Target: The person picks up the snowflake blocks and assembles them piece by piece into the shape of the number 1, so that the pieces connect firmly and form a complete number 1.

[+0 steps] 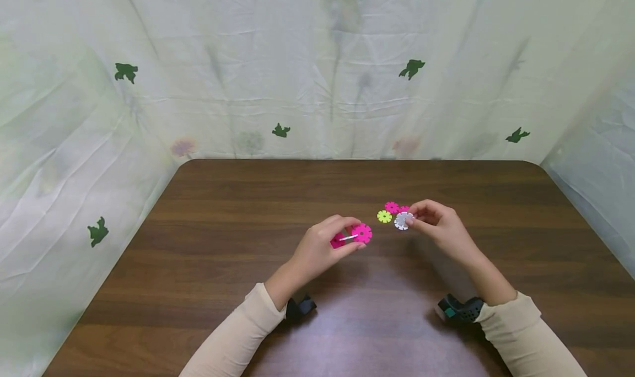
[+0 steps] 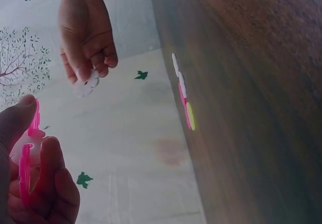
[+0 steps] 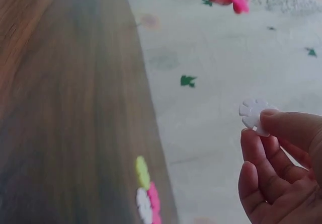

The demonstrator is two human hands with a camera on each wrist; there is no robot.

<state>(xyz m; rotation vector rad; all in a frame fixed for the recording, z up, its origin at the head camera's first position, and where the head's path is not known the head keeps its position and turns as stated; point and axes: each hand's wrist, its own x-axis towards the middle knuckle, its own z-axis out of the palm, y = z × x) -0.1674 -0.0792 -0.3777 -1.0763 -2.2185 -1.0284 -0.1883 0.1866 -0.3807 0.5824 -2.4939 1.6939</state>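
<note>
In the head view my left hand (image 1: 324,243) holds a small joined piece between thumb and fingers. Two pink notched discs (image 1: 362,233) stand at its ends, with a white disc (image 1: 348,237) set edge-on between them. To the right, my right hand (image 1: 444,228) pinches a single white notched disc (image 1: 403,221) by its edge, thumb on one face. The right wrist view shows that white disc (image 3: 251,114) raised in the air, its notches facing away from the fingers. The two hands are apart, both above the table.
Several loose discs lie close together on the wooden table (image 1: 223,256) beyond the hands: a yellow disc (image 1: 384,216), a pink disc (image 1: 391,207), another pink one, and white discs (image 2: 182,85) seen edge-on in the left wrist view. A pale curtain (image 1: 297,79) hangs behind the table.
</note>
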